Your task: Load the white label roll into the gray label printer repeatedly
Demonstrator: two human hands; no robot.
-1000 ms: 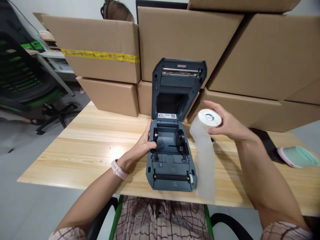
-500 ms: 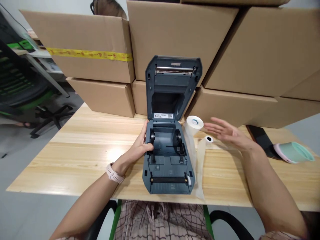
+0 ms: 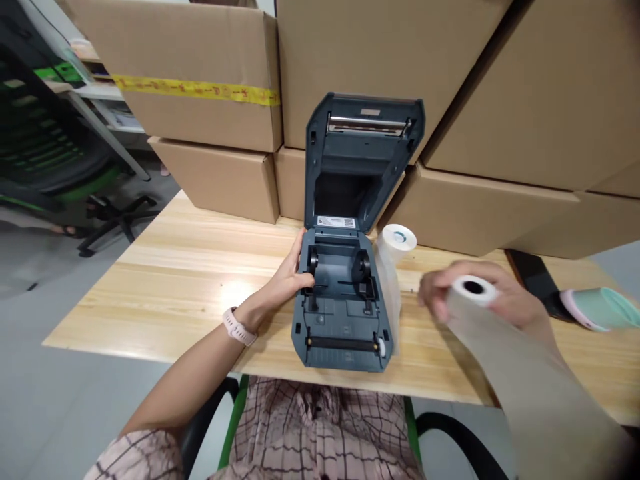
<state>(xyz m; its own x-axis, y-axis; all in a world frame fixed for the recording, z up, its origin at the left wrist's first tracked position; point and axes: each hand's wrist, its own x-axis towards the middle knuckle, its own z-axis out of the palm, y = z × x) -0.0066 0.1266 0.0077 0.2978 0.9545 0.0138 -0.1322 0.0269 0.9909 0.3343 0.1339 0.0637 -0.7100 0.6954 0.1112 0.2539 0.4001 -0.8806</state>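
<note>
A dark grey label printer [image 3: 333, 307] stands on the table with its lid [image 3: 363, 167] tipped up and back. Inside it are two black roll holders and, near the front, a black roller. My left hand [image 3: 285, 283] grips the printer's left side, thumb over the rim and fingers hidden behind. Off to the right, my right hand [image 3: 520, 300] is closed round a small paper roll [image 3: 483, 311], raised above the table. A long strip from that roll trails down toward me, over my forearm. Another white label roll [image 3: 399, 248] stands close to the printer's right side, its loose strip hanging forward.
Cardboard boxes [image 3: 200, 173] are stacked along the back of the wooden table [image 3: 165, 267]. A dark phone [image 3: 535, 277] and a mint-green cup [image 3: 607, 308] lie at the right. An office chair [image 3: 55, 153] stands on the floor to the left.
My right hand was open and apart from the small roll; now it holds that roll, lifted away to the right. My left hand stays on the printer. The camera view has shifted slightly.
</note>
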